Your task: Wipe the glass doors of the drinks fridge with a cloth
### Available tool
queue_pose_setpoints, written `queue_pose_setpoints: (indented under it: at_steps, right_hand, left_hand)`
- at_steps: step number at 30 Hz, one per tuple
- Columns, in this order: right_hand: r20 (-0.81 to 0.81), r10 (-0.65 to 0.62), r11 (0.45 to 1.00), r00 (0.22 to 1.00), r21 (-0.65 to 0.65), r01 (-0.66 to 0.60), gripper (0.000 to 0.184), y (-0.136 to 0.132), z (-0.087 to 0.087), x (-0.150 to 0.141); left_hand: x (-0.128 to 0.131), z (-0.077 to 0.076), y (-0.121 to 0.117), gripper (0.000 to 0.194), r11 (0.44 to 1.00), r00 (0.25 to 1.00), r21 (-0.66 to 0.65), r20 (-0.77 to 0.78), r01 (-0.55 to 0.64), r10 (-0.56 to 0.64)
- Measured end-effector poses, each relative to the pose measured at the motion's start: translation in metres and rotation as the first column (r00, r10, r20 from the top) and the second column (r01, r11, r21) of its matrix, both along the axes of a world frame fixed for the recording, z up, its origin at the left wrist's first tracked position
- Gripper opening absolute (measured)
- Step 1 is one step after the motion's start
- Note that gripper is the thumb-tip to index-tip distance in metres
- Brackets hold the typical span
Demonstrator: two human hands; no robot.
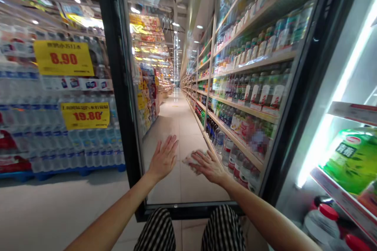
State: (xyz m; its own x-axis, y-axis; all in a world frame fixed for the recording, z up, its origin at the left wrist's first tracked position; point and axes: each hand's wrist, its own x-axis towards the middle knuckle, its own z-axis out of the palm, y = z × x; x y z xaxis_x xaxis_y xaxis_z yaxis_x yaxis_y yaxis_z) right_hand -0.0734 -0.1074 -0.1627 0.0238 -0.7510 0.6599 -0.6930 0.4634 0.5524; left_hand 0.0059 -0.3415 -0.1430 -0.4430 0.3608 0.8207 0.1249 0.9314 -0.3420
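A tall glass door [160, 188] in a black frame stands in front of me, and the store aisle shows in its pane. My left hand [163, 158] lies against the glass with its palm flat and fingers spread, holding nothing. A little to its right, my right hand [207, 166] presses a crumpled pale cloth [188, 160] to the pane. The cloth sticks out past the fingertips on the left, and the rest is hidden beneath the hand. Both arms reach forward above my knees in checked trousers [156, 231].
At right is a lit cooler with a green drink bottle [349, 160] on a shelf and red-capped jugs [322, 219] below. Packs of bottled water [97, 141] stand on a blue pallet [85, 170] at left, with yellow price signs [63, 58]. Tiled floor [59, 211] lies between.
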Motion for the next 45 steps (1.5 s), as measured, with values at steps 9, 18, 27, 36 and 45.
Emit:
queue_pose_setpoints:
  at_steps: [9, 18, 27, 36, 45]
  right_hand:
    - [0.097, -0.161, 0.919, 0.982, -0.348, 0.185, 0.042, 0.015, 0.009, -0.008]
    - [0.162, -0.245, 0.694, 0.956, -0.659, 0.29, 0.041, 0.043, 0.032, -0.022]
    - [0.092, -0.235, 0.825, 0.967, -0.507, 0.249, 0.04, 0.066, 0.012, -0.026]
    - [0.068, -0.243, 0.852, 0.968, -0.462, 0.247, 0.038, 0.079, -0.01, -0.026]
    - [0.086, -0.275, 0.737, 0.957, -0.621, 0.267, 0.047, 0.095, 0.015, -0.036]
  left_hand:
    - [-0.014, 0.015, 0.031, 0.051, 1.0, 1.0, -0.009, 0.009, 0.021, -0.021]
    - [-0.023, 0.018, 0.049, 0.048, 0.999, 0.999, -0.009, 0.001, 0.034, -0.034]
    - [-0.033, 0.021, 0.062, 0.05, 0.999, 0.999, -0.001, 0.002, 0.04, -0.04]
    - [-0.039, 0.033, 0.08, 0.051, 0.993, 0.995, -0.078, -0.041, 0.089, -0.092]
    - [-0.055, 0.058, 0.11, 0.052, 0.984, 0.988, -0.098, -0.034, 0.146, -0.15]
